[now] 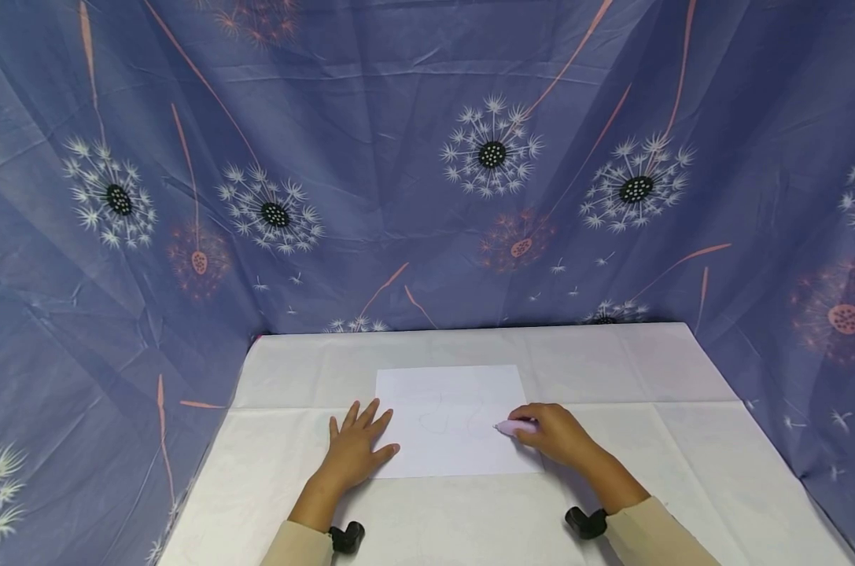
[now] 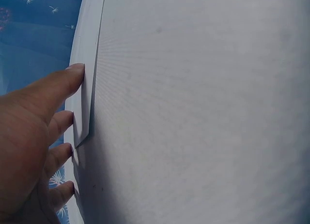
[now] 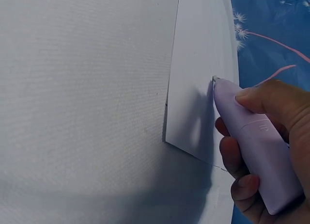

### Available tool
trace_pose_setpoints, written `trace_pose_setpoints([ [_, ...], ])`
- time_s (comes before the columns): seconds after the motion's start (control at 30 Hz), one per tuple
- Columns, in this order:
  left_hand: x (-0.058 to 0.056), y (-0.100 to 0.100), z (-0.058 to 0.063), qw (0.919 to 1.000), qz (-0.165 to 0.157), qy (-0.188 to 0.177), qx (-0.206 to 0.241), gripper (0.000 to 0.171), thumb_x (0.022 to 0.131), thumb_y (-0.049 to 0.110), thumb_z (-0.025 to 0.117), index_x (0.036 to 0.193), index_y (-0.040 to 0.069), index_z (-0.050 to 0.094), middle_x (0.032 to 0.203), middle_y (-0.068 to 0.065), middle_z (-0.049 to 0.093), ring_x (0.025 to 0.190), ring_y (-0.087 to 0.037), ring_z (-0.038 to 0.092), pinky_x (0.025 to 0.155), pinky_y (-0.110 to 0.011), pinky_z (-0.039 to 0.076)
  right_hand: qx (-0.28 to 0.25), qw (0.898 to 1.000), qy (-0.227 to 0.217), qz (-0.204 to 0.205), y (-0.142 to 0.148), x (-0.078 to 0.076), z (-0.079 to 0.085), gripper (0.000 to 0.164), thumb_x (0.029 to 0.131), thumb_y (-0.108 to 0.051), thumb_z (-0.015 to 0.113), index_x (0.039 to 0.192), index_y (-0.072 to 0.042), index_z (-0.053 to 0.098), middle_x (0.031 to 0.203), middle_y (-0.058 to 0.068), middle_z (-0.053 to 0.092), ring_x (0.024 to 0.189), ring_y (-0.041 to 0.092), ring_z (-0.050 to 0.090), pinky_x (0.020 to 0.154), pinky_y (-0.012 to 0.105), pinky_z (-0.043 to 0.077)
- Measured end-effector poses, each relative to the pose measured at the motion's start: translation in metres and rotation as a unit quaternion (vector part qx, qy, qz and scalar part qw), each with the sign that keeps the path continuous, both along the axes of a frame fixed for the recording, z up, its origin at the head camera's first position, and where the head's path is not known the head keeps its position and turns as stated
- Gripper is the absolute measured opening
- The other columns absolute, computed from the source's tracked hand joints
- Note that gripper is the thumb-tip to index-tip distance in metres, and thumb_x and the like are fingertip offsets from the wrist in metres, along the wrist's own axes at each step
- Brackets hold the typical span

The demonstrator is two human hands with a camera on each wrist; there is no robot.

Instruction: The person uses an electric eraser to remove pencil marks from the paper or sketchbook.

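Note:
A white sheet of paper (image 1: 451, 456) lies on the white-covered table, with faint curved lines on its middle. My left hand (image 1: 356, 448) rests at the sheet's left edge, fingers spread, the thumb and some fingertips on the paper. In my right hand (image 1: 560, 435), over the sheet's right side, I grip a thick lilac pen-shaped tool (image 3: 256, 141). The thumb presses on its upper side and the other fingers curl round beneath. Its small metal tip points left in the head view, right at the paper surface, and casts a shadow there.
The white tablecloth (image 1: 625, 472) has fold creases and reaches back to a blue dandelion-print curtain (image 1: 399, 181), which also hangs at both sides. A black wrist-worn device (image 1: 348, 538) sits by the left cuff, another (image 1: 586, 522) by the right.

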State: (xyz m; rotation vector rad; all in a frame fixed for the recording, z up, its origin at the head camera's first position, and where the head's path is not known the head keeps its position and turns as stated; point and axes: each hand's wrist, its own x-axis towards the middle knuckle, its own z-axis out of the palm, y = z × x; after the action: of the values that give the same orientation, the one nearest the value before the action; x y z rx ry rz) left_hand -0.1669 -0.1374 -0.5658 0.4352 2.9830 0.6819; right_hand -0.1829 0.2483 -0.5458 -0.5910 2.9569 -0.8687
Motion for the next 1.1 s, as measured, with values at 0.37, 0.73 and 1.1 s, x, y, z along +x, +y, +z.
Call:
trace_pose_setpoints([
  [0.37, 0.0004, -0.0004, -0.0011, 1.0000, -0.001, -0.001, 0.001, 0.065, 0.092, 0.048, 0.070, 0.147, 0.016, 0.055, 0.162, -0.015, 0.039, 0.152, -0.050, 0.025, 0.110, -0.083, 0.012, -0.007, 1.000, 0.007, -0.019, -0.0034, -0.0031, -0.0023, 0.019, 0.086, -0.018, 0.079, 0.105, -0.017, 0.078, 0.103, -0.002, 0.078, 0.089, 0.012, 0.068, 0.080, 0.034, 0.056],
  [0.73, -0.0005, 0.0000, -0.0026, 1.0000, -0.001, 0.002, 0.005, 0.065, 0.092, 0.047, 0.070, 0.147, 0.017, 0.054, 0.162, -0.014, 0.038, 0.152, -0.050, 0.023, 0.110, -0.084, 0.010, 0.006, 1.000, -0.009, -0.011, -0.0017, -0.0030, 0.0008, 0.017, 0.086, -0.022, 0.080, 0.103, -0.021, 0.078, 0.100, -0.005, 0.077, 0.085, 0.008, 0.064, 0.076, 0.029, 0.053],
  [1.1, -0.0009, -0.0008, -0.0028, 1.0000, -0.001, -0.001, 0.002, 0.064, 0.092, 0.047, 0.069, 0.147, 0.017, 0.054, 0.162, -0.014, 0.038, 0.152, -0.050, 0.023, 0.111, -0.083, 0.011, 0.005, 1.000, -0.006, -0.014, -0.0023, 0.0044, 0.0000, 0.018, 0.085, -0.020, 0.080, 0.104, -0.020, 0.078, 0.100, -0.004, 0.077, 0.084, 0.007, 0.064, 0.076, 0.028, 0.054],
])
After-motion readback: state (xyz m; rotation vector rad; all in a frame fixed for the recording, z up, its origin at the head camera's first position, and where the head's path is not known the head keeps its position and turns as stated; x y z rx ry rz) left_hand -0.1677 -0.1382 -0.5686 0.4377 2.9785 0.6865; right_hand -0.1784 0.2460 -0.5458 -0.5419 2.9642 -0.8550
